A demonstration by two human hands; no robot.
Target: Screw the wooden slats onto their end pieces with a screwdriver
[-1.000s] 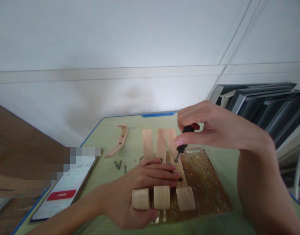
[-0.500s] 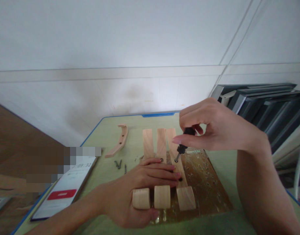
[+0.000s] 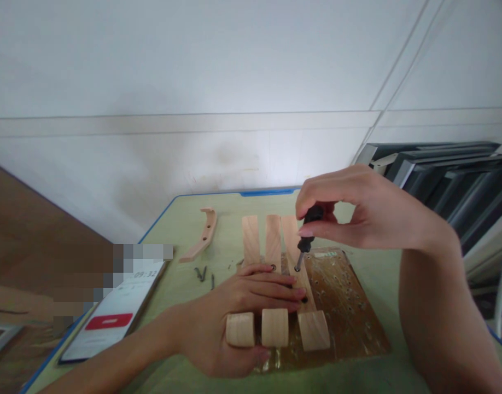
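Over the slats (image 3: 273,236), right hand (image 3: 360,210) grips screwdriver (image 3: 311,215) (left hand (image 3: 234,301) presses down).

place: plain indoor rm | blue-edged desk (image 3: 181,224) | bare white wall (image 3: 193,71) | stacked frames (image 3: 443,169)

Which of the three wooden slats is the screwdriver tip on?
The rightmost slat: the screwdriver in the right hand points down onto it. The middle slat and left slat lie only under the left hand.
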